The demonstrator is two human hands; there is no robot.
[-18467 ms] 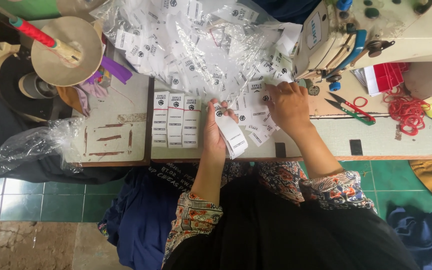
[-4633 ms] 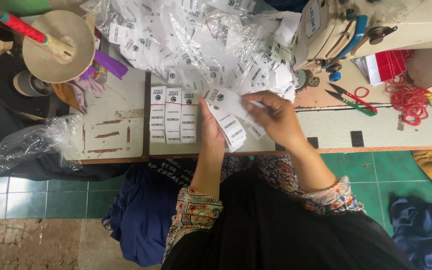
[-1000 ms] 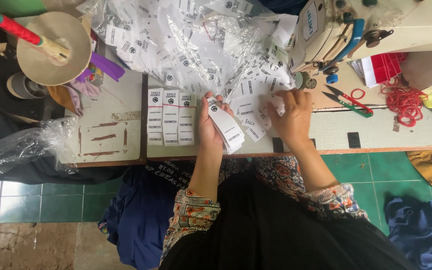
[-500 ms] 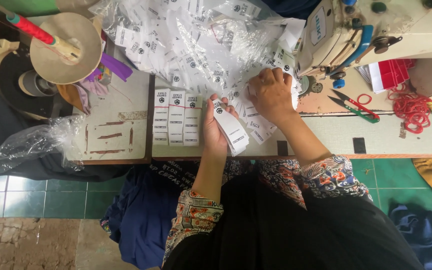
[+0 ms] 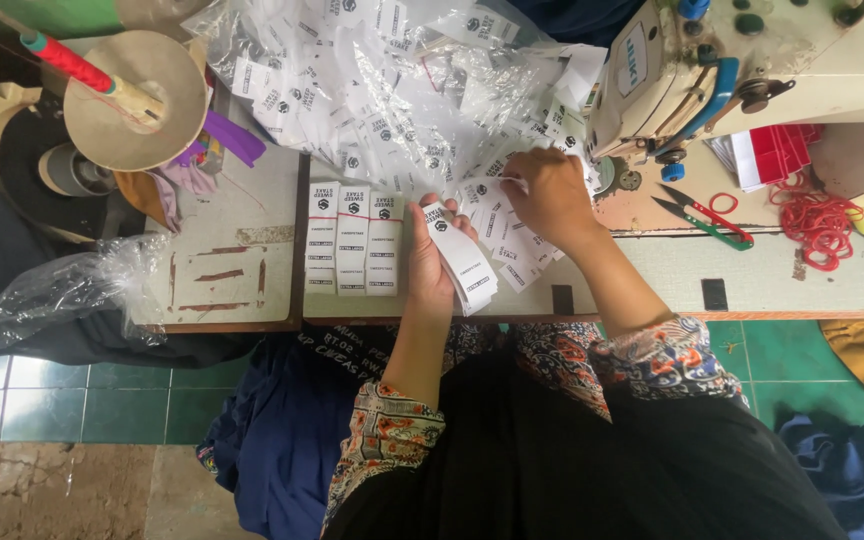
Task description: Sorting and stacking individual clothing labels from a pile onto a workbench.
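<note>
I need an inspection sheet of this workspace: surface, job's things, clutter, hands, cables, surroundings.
Surface: pale worn table with a sewing machine at its far right.
Job's things: tag stack; three tag rows; loose tag heap.
Clutter: snips, red bands, thread cone, plastic bag.
Hands: left hand holds the tag stack; right hand picks at the loose tags.
Cables: nothing seen.
Surroundings: green tile floor, blue cloth.

My bench is pale and scuffed, with a cream sewing machine on it; below lies green tiled floor, seemingly cracked concrete beyond.
</note>
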